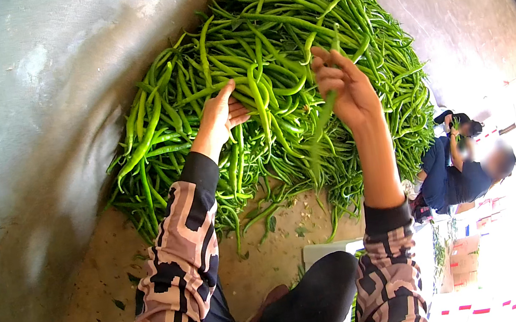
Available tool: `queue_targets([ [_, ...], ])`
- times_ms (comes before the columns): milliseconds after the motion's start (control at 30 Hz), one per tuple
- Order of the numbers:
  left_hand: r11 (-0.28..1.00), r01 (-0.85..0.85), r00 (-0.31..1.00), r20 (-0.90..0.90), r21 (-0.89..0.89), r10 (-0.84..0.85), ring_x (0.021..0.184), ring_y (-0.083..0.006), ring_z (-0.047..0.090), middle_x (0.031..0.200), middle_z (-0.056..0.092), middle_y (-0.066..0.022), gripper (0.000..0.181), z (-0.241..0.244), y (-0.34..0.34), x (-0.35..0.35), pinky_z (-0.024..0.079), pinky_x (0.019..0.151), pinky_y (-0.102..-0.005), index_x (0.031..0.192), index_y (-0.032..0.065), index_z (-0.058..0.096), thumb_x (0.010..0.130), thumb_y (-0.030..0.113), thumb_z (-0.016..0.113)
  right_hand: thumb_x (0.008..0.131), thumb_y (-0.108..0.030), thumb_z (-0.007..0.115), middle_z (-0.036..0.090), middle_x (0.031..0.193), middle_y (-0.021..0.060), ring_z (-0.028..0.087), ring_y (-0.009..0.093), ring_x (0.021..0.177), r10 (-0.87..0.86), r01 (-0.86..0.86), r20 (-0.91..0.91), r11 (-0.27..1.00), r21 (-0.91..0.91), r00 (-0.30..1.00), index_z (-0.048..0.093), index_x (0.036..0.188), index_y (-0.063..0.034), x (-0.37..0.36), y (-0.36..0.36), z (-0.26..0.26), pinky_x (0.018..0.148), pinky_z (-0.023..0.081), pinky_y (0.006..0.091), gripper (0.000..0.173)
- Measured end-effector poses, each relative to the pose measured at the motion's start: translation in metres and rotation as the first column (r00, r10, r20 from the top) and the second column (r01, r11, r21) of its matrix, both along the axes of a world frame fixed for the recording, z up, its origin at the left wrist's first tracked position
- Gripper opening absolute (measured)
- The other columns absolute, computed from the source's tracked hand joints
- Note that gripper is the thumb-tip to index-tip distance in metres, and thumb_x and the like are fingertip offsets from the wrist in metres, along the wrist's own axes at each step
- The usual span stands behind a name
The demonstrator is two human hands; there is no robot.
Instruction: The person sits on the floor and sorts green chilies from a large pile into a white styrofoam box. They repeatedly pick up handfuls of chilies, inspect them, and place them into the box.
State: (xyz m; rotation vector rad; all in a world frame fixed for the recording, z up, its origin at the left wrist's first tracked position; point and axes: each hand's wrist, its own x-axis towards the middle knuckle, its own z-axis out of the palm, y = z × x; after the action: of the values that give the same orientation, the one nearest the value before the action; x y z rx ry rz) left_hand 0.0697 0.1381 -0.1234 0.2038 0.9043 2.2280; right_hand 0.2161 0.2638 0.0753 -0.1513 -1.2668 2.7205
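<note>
A large heap of long green chili peppers (284, 131) lies on the floor in front of me, some of them curled. My left hand (225, 115) is at the near left of the heap, its palm under or against several peppers, with the thumb on top; how firmly it holds them I cannot tell. To the right, my right hand (339, 83) is raised over the heap with bent fingers closed on a long green pepper (325, 119), which is blurred and hangs down past the palm.
A pale wall (26, 123) runs along the left. Between my knees and the heap, the brown floor (252, 249) has scattered leaves. Beside my right knee stands a white container (326, 250) with green peppers in it. Other people (460, 178) sit at the far right, near cardboard boxes (464, 262).
</note>
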Motion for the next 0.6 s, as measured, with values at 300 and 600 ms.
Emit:
queue_targets([
  [300,0.999,-0.02,0.999,0.026,0.044,0.019,0.085,-0.0255,0.066,0.098,0.063,-0.0159,0.065,0.006,0.003,0.006,0.055,0.078,-0.0389,0.112,0.0,0.056,0.075,0.05,0.074,0.077,-0.026,0.074,0.063,0.077,0.0055,0.053,0.009,0.058,-0.352,0.109,-0.072,0.087,0.99,0.933,0.064,0.095,-0.0005,-0.064,0.0,0.016,0.05,0.043,0.0229,0.033],
  [600,1.0,-0.005,0.999,-0.047,-0.008,0.004,0.077,-0.0218,0.068,0.09,0.067,-0.0129,0.05,0.002,0.008,0.008,0.057,0.072,-0.034,0.106,0.0001,0.06,0.084,0.045,0.066,0.075,-0.034,0.072,0.068,0.099,0.0174,0.066,0.03,0.086,-0.479,-0.297,0.037,-0.48,0.825,0.877,0.068,0.097,-0.0006,-0.154,0.066,-0.051,0.076,0.052,0.0393,0.04],
])
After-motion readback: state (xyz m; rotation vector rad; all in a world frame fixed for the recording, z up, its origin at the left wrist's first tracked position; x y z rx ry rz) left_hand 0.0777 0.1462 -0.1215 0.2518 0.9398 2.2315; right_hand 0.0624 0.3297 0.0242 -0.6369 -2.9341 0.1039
